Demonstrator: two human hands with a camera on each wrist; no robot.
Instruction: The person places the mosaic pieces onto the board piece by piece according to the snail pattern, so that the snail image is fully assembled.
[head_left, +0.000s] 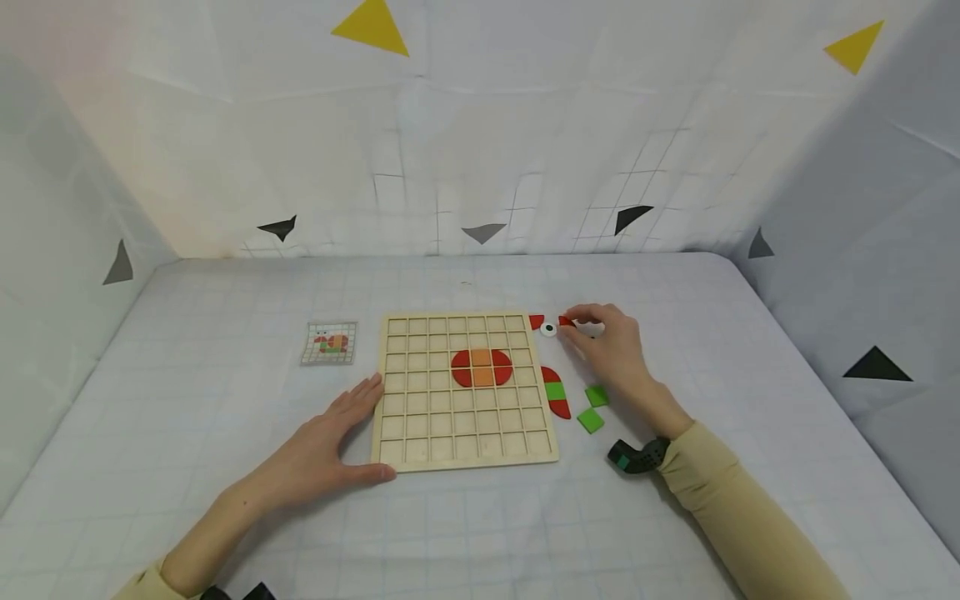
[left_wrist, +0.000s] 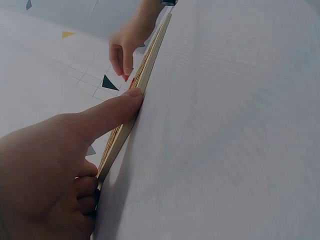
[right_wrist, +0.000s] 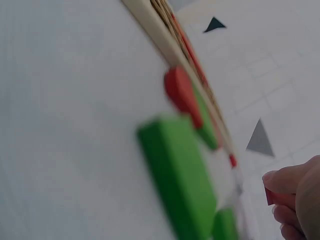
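Note:
My right hand point(head_left: 611, 346) pinches a small red quarter-round tile point(right_wrist: 269, 197) between thumb and fingertips, just beyond the board's right side. Along the left edge of the wooden grid board point(head_left: 465, 463), my left hand point(head_left: 322, 454) rests with its fingers straight and the thumb at the near corner. Red rounded tiles point(head_left: 502, 367) flank orange square tiles point(head_left: 482, 357) in the grid, forming an oval. Close to the right hand lie a white eye tile point(head_left: 548, 330) with a black pupil and another red tile point(head_left: 536, 322).
Right of the board, red tiles point(head_left: 559, 408) and a green tile point(head_left: 555, 391) sit together against its edge. Two loose green squares point(head_left: 590, 420) are beside them. A small picture card point(head_left: 329, 343) lies left of the board on the white cloth.

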